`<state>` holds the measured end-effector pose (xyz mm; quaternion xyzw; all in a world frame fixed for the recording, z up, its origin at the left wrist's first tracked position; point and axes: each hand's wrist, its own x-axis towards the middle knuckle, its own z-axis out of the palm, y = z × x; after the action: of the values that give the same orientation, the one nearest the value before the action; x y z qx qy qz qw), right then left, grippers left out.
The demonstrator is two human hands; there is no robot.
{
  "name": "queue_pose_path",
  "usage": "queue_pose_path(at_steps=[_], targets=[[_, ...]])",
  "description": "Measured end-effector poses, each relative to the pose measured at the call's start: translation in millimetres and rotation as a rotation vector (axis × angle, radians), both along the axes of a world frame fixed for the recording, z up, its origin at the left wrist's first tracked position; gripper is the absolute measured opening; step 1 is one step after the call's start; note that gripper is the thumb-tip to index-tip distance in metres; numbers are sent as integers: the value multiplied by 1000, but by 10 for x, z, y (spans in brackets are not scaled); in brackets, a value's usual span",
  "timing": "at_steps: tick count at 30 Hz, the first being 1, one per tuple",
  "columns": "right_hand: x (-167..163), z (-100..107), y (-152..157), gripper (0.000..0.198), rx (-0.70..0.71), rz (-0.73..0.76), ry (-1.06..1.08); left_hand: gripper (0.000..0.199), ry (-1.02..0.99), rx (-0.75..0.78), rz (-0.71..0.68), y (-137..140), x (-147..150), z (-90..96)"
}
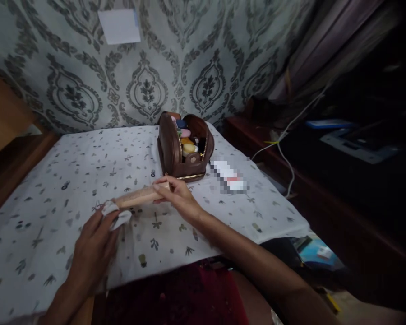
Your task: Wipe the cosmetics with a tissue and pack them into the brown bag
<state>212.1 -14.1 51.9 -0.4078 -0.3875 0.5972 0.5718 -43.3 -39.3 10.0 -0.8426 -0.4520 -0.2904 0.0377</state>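
We see the right hand (177,196) grasping one end of a beige tube (138,197), which spans the gap to the left hand (96,237). That hand pinches a crumpled white wipe (122,218) at the tube's other end. Just beyond the right hand: an unzipped brown bag (168,146). Right of that hand, pixelated: an object (229,175). Beneath both, patterned cloth (131,155).

seems to be room in home. ornamental wallpaper (147,88) at back, curtain (320,54) hangs at right, wooden furniture (5,110) stands at left. white cloth (91,158) with small plant prints, spread flat; on it, open brown bag (169,151) full of small colourful items (188,148).
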Motion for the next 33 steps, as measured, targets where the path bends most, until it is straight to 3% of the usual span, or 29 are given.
queue_pose_path(at_steps=[4, 7, 12, 16, 23, 28, 33], targets=[[-188, -83, -190, 45, -165, -26, 289, 31, -111, 62, 42, 132, 164, 151], [-373, -158, -310, 49, -267, 40, 494, 33, -240, 43, 108, 184, 333, 281], [-600, -281, -339, 56, -271, 84, 608, 42, -511, -286, 159, 132, 541, 327], [-613, -327, -267, 53, -192, 28, 534, 44, -630, -469, 125, -32, 651, 285], [-604, -364, -258, 46, -41, -93, 173, 41, -636, -508, 38, -246, 795, 228], [-590, -340, -360, 42, 115, -52, -66, 36, -723, -484, 28, -108, 844, 252], [-577, -253, -478, 43, 121, 81, -20, 44, -910, -536, 49, 169, 824, 453]])
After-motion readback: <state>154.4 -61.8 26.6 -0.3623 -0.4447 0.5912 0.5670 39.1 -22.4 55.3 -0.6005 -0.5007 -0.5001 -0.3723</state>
